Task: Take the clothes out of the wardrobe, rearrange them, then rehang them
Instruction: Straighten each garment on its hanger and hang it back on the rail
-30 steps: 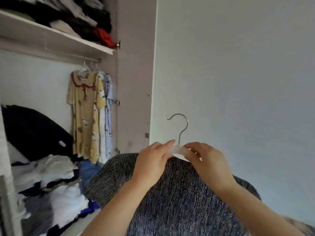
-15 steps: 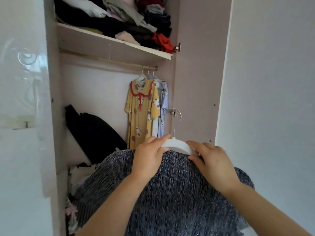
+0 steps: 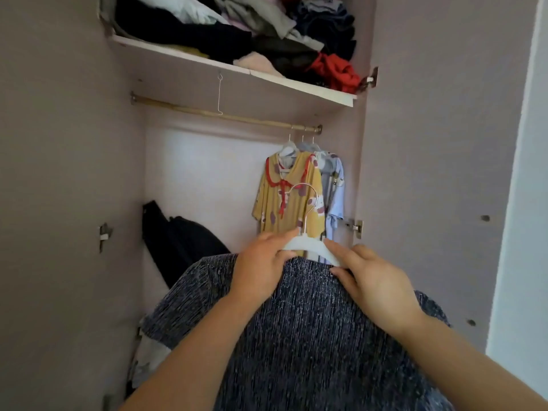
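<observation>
1. A dark speckled garment [image 3: 311, 336] on a white hanger [image 3: 307, 244] is held before the open wardrobe [image 3: 74, 173], below its rail [image 3: 184, 109].
2. The left hand [image 3: 261, 262] curls its fingers [image 3: 283, 242] over the hanger; the right hand [image 3: 376, 286] pinches it with its fingers [image 3: 338, 251].
3. A yellow dress [image 3: 292, 203] hangs on the rail.
</observation>
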Demonstrator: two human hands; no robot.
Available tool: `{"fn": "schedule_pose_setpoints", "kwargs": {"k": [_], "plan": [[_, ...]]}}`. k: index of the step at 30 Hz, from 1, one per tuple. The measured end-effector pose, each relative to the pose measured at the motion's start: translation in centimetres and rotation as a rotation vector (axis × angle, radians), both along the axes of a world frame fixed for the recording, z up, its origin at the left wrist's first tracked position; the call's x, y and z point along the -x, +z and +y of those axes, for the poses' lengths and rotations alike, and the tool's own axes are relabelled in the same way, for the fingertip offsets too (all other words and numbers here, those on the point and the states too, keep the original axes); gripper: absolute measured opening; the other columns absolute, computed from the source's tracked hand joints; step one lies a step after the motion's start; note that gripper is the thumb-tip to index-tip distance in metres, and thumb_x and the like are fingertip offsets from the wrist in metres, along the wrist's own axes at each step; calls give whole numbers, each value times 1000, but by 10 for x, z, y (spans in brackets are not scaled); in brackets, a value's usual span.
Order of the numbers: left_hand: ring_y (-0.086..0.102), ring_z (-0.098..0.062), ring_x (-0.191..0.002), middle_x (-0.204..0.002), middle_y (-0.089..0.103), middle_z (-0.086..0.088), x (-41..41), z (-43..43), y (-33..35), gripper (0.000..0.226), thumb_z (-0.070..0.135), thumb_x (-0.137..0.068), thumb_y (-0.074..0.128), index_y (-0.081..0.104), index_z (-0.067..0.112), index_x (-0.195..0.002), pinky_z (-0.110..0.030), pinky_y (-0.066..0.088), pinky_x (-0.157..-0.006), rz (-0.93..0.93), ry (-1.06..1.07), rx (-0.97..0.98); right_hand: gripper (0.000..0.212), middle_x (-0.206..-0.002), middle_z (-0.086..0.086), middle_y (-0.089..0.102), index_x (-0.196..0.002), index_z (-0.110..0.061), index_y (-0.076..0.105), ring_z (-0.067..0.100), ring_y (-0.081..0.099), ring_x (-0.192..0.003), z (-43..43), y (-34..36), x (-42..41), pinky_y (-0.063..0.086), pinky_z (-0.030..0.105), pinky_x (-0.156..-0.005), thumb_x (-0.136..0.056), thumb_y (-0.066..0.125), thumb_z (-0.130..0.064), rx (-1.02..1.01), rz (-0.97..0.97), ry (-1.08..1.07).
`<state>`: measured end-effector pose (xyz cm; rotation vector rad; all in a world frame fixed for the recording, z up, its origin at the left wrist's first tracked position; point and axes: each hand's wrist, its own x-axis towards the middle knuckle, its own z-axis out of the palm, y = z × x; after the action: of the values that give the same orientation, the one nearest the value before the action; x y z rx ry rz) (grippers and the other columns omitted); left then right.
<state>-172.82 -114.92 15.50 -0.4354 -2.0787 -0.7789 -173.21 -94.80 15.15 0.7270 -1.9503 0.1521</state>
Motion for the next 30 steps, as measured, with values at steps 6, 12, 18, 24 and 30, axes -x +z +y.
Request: {"fn": "schedule_pose_setpoints", "kwargs": {"k": [6,12,18,24,30], "plan": [[51,-12,-88,-100,58,1,82,-16,32,41,21,-91,57,52,30,-131,-25,42,-80,-17,90,8,50,-81,-2,60,-125,-18,58,16,58,-56,-16,28,102,45,28,-36,-78,73,-25,-42,37,88],[50,-14,-89,-95,52,5,168,-42,57,40,25,-93,54,50,31,-133,-24,37,-72,-41,162,57,52,-71,-5,58,-117,-16,65,10,52,-46,-42,49,193,38,23,-30,-69,80,-27,-65,139,72],[53,-17,-92,-97,58,1,262,-80,72,41,27,-90,58,52,32,-131,-26,42,-78,-19,112,28,52,-73,-6,59,-116,-19,66,12,57,-50,-79,69,279,36,20,-31,-67,82,-24,-74,150,57],[54,-17,-107,-120,61,-2,357,-126,107,43,26,-92,58,50,25,-134,-28,43,-91,80,101,-16,47,-87,-7,59,-130,-30,55,12,59,-63,-129,113,356,47,26,-44,-84,66,-30,-65,92,-47],[41,-14,-127,-139,45,5,439,-162,131,56,29,-91,57,36,25,-143,-34,35,-107,128,138,44,45,-114,-6,50,-145,-34,25,16,56,-95,-156,167,411,49,31,-78,-101,29,-36,-65,29,-194]]}}
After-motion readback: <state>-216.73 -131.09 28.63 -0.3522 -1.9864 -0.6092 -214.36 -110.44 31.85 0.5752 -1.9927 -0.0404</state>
